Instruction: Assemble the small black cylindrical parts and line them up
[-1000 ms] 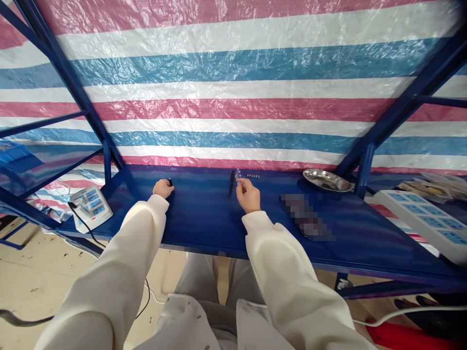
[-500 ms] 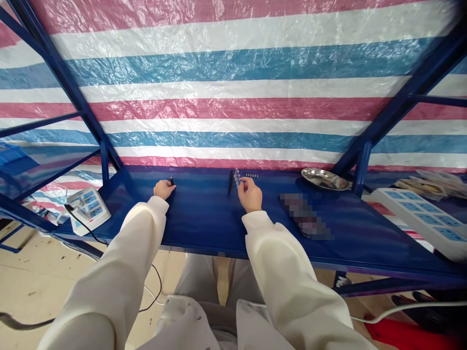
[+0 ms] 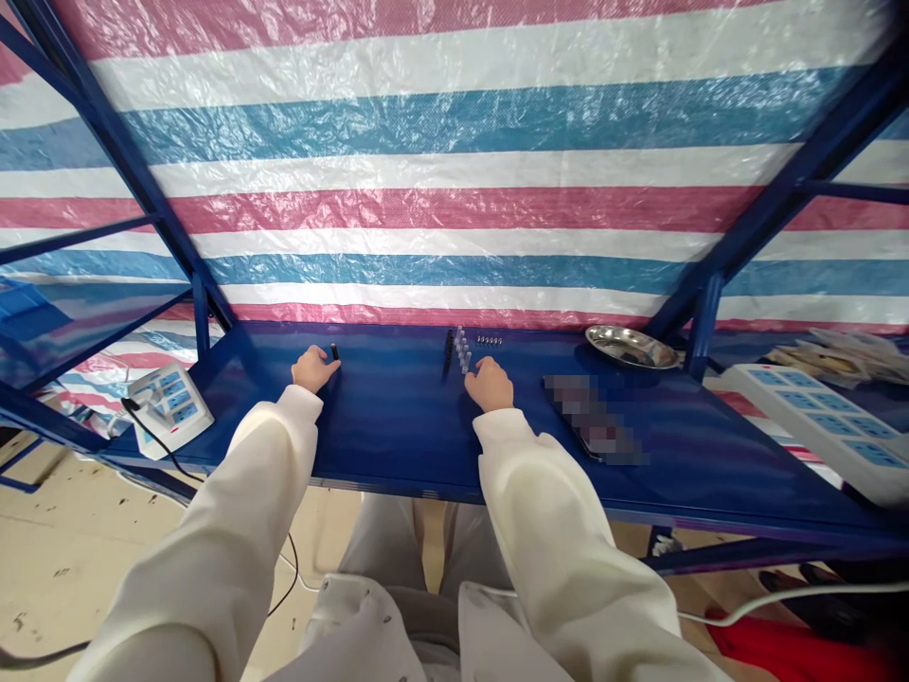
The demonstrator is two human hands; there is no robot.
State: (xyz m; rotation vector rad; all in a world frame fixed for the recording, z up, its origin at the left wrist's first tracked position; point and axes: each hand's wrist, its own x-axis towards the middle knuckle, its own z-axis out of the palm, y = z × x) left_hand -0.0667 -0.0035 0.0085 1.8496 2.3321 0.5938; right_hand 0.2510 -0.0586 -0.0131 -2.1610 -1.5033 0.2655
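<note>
My left hand [image 3: 312,368] rests at the left of the blue table, thumb and forefinger apart beside a small upright black cylinder [image 3: 334,351]. It does not seem to grip the cylinder. Near the middle, my right hand [image 3: 490,385] is just in front of a row of small clear plastic pieces [image 3: 464,352]. Its fingers are loosely bent and apart, with nothing visible in them. Left of the clear pieces runs a row of small black pieces [image 3: 448,351]. Several tiny shiny metal pieces [image 3: 490,341] stand in a line behind my right hand.
A round steel dish [image 3: 632,348] lies at the back right of the blue table [image 3: 398,445]. Nearer is a pixelated dark flat object [image 3: 593,421]. White power strips [image 3: 170,409] lie at both ends. Blue frame posts and a striped sheet [image 3: 454,208] bound the table.
My right hand has drawn back slightly towards me from the clear pieces, which now show in full. The left hand has shifted slightly left, and its fingers stand off the black cylinder.
</note>
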